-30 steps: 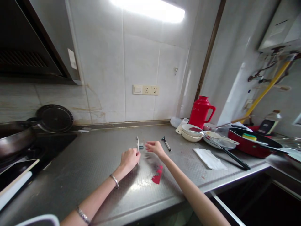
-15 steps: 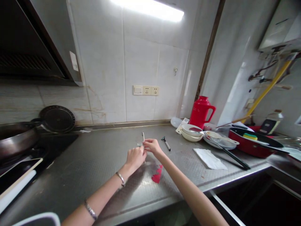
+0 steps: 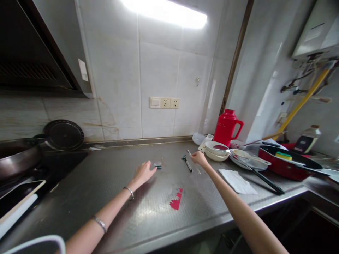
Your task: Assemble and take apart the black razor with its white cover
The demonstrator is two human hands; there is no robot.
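Observation:
My right hand pinches a thin white stick, which looks like a toothbrush, just right of the razor; its tip pokes out past the fingers. The razor lies on the steel counter with its dark head toward the wall. My left hand is low over the counter, thumb and forefinger apart. Beside those fingertips lies a small clear and dark-green piece; I cannot tell whether they touch it. Closer to the front edge is a torn red scrap.
White bowls, a red thermos and a red pan with a sponge crowd the right side. A folded white tissue lies before them. On the left are a pot and a dark round lid.
My hands were together at the counter's middle and are now apart. The right hand has carried the toothbrush to the right, past the razor; the left has drawn back slightly left and opened.

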